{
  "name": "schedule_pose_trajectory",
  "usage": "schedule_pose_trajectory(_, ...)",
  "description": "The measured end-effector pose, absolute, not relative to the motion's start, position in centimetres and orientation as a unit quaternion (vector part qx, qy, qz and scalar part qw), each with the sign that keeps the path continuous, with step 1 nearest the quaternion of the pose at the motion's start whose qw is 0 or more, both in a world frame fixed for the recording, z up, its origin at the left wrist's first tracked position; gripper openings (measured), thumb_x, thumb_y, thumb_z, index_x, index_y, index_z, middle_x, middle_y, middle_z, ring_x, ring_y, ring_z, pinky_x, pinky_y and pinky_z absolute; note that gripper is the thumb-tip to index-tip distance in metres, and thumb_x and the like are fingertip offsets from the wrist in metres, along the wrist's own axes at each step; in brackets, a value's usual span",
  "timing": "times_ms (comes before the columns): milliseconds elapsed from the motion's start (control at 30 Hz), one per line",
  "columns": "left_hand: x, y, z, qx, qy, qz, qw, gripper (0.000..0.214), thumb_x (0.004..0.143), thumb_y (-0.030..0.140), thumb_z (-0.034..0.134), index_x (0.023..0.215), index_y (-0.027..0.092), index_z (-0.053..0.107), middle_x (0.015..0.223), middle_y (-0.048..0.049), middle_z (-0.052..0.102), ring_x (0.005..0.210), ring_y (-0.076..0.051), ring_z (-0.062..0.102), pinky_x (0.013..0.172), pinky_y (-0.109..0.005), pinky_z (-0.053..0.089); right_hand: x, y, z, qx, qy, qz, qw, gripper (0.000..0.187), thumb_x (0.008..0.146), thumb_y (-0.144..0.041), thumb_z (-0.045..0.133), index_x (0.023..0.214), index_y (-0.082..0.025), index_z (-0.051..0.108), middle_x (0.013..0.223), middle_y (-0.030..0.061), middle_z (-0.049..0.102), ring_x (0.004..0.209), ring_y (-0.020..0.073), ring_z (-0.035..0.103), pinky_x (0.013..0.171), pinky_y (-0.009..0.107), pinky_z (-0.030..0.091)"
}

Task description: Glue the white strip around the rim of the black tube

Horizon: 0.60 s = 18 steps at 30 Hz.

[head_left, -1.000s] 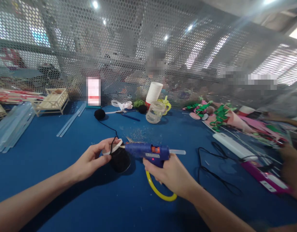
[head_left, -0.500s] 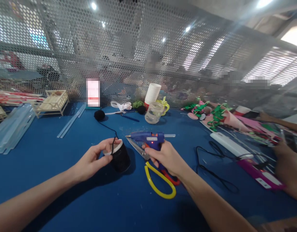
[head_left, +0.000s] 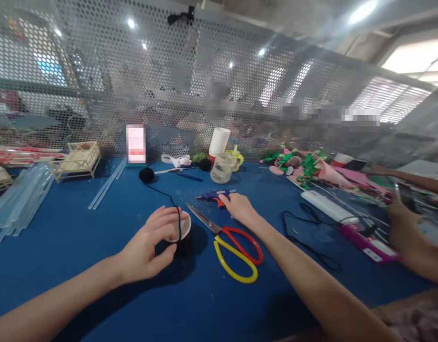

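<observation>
While a perforated screen [head_left: 169,85] rises beyond the left hand [head_left: 153,244] and the right hand [head_left: 239,209], a blue worktop [head_left: 190,304] spreads beneath both. Scissors [head_left: 216,229] with one red and one yellow handle lie between the hands, on the wearer's side of the right one; neither hand touches them. The right hand has its fingers and thumb around the grip end of a blue glue gun [head_left: 212,195], whose nozzle points toward the left hand's side. The left hand loosely grasps a cup [head_left: 185,242], fingers over its white mouth and thumb at the near wall. The visible outside of the cup looks covered in black, probably wound yarn, so the covering seems well advanced. Smaller again, a black ball [head_left: 147,175] sits beyond the left hand, and from it a strand [head_left: 179,223] runs uncut across the cup's mouth beside the fingers. Cutting and fastening that strand look undone.

Among what is hard to make out, the forms behind the screen are blurred, and a co-worker's arm [head_left: 418,242], well to the right of the right hand, is cut off at the edge. The right hand hides the gun's grip, and whether the gun rests on the worktop cannot be told. The left hand covers much of the cup, its base is lost in shadow, and any glue is too small to see.
</observation>
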<state>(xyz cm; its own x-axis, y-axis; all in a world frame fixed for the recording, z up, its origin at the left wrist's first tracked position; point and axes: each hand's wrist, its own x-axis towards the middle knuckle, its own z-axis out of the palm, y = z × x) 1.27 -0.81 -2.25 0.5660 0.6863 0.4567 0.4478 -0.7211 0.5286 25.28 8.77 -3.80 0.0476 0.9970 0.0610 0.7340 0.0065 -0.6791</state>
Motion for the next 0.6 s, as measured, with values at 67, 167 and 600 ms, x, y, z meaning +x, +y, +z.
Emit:
schedule_pose_trajectory(67, 1.3, -0.9, -2.4, 0.873, 0.324, 0.324, 0.164, 0.010, 0.068, 0.008, 0.047, 0.067, 0.018, 0.046, 0.118, -0.0111, 0.055, 0.118, -0.025, 0.040, 0.104, -0.045, 0.019, 24.4, 7.9, -2.6, -0.643, -0.681, 0.197, 0.289, 0.027, 0.076, -0.021, 0.054, 0.049, -0.017, 0.053, 0.066, 0.0105, 0.059, 0.081, 0.0228, 0.057, 0.073, 0.032, 0.038)
schedule_pose_trajectory(167, 1.3, -1.0, -2.5, 0.880, 0.320, 0.317, 0.153, 0.010, 0.067, 0.007, 0.047, 0.068, 0.018, 0.048, 0.119, -0.0118, 0.054, 0.119, -0.025, 0.039, 0.104, -0.045, 0.019, 22.1, 5.6, -0.6, -0.565, -0.747, 0.203, 0.284, 0.023, 0.079, -0.028, 0.052, 0.060, -0.016, 0.061, 0.077, 0.0077, 0.060, 0.083, 0.0190, 0.055, 0.077, 0.030, 0.037)
schedule_pose_trajectory(600, 1.5, -1.0, -2.1, 0.874, 0.330, 0.314, 0.170, 0.011, 0.067, 0.009, 0.047, 0.064, 0.019, 0.046, 0.083, -0.0041, 0.059, 0.102, -0.022, 0.048, 0.103, -0.044, 0.022, 17.6, 1.9, 0.4, -0.375, -0.744, 0.454, 0.317, 0.017, 0.076, -0.019, 0.054, 0.061, -0.016, 0.061, 0.107, 0.0084, 0.058, 0.109, 0.0183, 0.047, 0.091, 0.032, 0.034)
